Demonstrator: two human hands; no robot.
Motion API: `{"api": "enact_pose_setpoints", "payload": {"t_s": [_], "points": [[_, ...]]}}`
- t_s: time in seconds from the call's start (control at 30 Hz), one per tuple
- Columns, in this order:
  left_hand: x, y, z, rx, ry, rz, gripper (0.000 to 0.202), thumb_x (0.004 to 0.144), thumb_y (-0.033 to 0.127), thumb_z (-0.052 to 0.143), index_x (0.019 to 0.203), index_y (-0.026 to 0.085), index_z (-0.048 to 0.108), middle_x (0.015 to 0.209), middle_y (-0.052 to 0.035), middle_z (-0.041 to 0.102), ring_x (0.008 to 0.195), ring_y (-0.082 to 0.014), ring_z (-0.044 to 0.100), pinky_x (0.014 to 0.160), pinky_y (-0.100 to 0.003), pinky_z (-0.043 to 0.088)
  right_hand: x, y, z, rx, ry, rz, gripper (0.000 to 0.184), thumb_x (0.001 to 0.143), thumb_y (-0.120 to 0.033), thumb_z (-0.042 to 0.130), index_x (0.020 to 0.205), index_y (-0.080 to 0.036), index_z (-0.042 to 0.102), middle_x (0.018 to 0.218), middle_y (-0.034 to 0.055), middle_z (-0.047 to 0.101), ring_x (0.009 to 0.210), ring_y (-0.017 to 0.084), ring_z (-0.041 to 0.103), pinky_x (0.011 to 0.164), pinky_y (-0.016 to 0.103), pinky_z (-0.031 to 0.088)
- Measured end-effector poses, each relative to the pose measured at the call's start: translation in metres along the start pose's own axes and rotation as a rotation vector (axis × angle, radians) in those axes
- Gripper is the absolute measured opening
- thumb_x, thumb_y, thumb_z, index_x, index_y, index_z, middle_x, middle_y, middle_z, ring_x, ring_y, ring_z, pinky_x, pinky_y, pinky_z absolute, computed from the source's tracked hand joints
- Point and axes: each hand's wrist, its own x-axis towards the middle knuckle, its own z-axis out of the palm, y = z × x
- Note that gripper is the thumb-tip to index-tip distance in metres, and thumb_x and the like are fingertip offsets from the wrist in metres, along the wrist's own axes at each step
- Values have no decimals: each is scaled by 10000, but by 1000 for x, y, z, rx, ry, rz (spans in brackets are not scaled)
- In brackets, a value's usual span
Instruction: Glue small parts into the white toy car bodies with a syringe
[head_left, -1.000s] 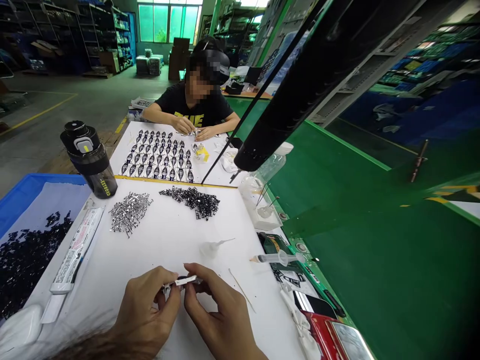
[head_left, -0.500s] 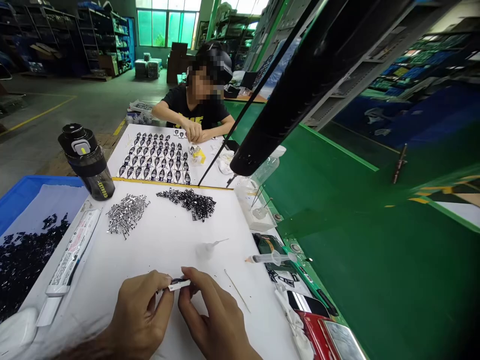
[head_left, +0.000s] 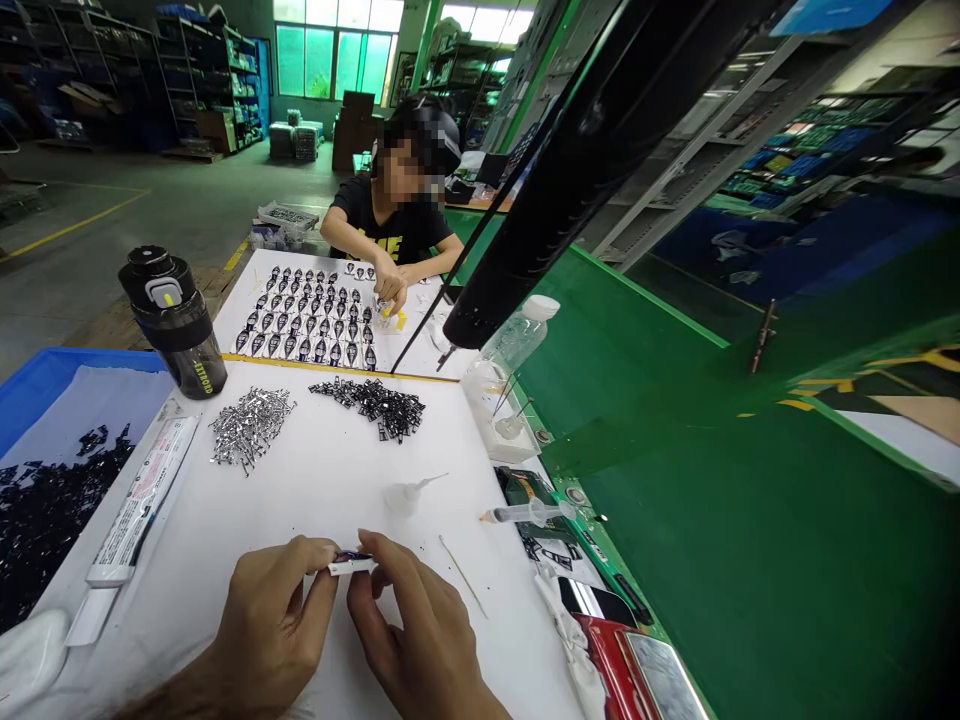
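Between my two hands is a small white block with a dark piece on top (head_left: 351,566). My left hand (head_left: 274,615) pinches its left end between thumb and forefinger. At its right end, the thumb and forefinger of my right hand (head_left: 420,620) close on it; the fingers hide part of the piece. Beyond my hands a small translucent bottle with a thin needle tip (head_left: 403,497) stands on the white tabletop (head_left: 330,500). To the right of my right hand lies a thin stick (head_left: 463,577).
Small silver parts (head_left: 251,425) and black parts (head_left: 382,408) lie heaped. At left are a white tube (head_left: 142,500), a bottle (head_left: 174,325) and a blue tray (head_left: 56,375). A syringe (head_left: 525,513) lies right. Overhead slants a black arm (head_left: 555,190). A co-worker (head_left: 390,225) sits opposite.
My hands hold the same white piece in nearly the same pose. The view has shifted slightly. The co-worker's hand has moved down toward a small yellow item.
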Motion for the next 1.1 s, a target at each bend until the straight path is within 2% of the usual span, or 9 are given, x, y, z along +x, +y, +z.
{"api": "enact_pose_setpoints", "payload": {"t_s": [0.2, 0.3, 0.4, 0.47, 0.57, 0.67, 0.77, 0.93, 1.1], "points": [[-1, -2, 1, -24, -2, 29, 152, 885, 81, 537, 910, 227, 571, 607, 66, 649, 408, -78, 548, 420, -177, 477, -1, -4, 1, -47, 68, -8, 258, 929, -143, 537, 1186, -140, 560, 801, 58, 732, 613, 135, 697, 614, 231, 588], [-2, -3, 2, -45, -1, 25, 160, 887, 76, 534, 934, 224, 575, 618, 59, 667, 489, -101, 649, 451, -174, 513, -1, -5, 1, -31, 95, 3, 279, 915, -124, 555, 1193, -143, 559, 790, 40, 723, 545, 109, 653, 608, 228, 580], [-1, -4, 2, -39, 42, 75, 170, 881, 53, 538, 930, 212, 577, 708, 17, 736, 599, -126, 721, 498, -177, 545, 0, -5, -2, 50, 53, 45, 308, 927, -128, 545, 1233, -165, 542, 886, 54, 728, 659, 123, 691, 669, 235, 592], [-1, -5, 1, -30, 66, 94, 168, 878, 46, 547, 940, 198, 585, 798, -21, 773, 597, -120, 717, 503, -180, 546, 0, -6, -5, 142, -22, 96, 338, 946, -169, 536, 1283, -177, 513, 978, 76, 720, 754, 137, 706, 714, 245, 602], [-1, -7, 0, -16, 80, 98, 186, 877, 31, 548, 971, 180, 609, 821, -38, 781, 594, -108, 706, 531, -184, 551, 3, -5, -10, 272, -110, 154, 369, 961, -228, 529, 1325, -191, 485, 1023, 85, 705, 793, 141, 704, 725, 243, 610], [-1, -10, -1, 15, 77, 216, 211, 864, -12, 560, 974, 162, 609, 852, -65, 790, 677, -130, 732, 592, -213, 566, 7, -5, -14, 334, -119, 200, 297, 964, -213, 526, 1261, -216, 541, 1017, 68, 713, 844, 139, 713, 745, 222, 609], [-1, -13, -3, 41, 46, 353, 253, 842, -40, 584, 1017, 141, 594, 904, -107, 795, 672, -150, 724, 570, -251, 555, 10, -4, -18, 376, -123, 202, 280, 951, -183, 548, 1227, -221, 573, 1056, 79, 716, 937, 165, 716, 808, 252, 613], [0, -11, -10, 55, 19, 406, 330, 817, -39, 614, 1095, 132, 567, 946, -161, 791, 632, -170, 698, 540, -297, 545, 7, -5, -23, 424, -119, 159, 374, 942, -175, 569, 1311, -219, 534, 1157, 125, 689, 1064, 221, 689, 899, 343, 608], [0, -10, -14, 76, 20, 438, 352, 810, -20, 638, 1118, 133, 565, 982, -180, 790, 671, -191, 726, 564, -310, 564, 4, -7, -23, 438, -95, 137, 384, 948, -182, 576, 1325, -226, 525, 1155, 122, 680, 1078, 216, 675, 901, 344, 610]]}}
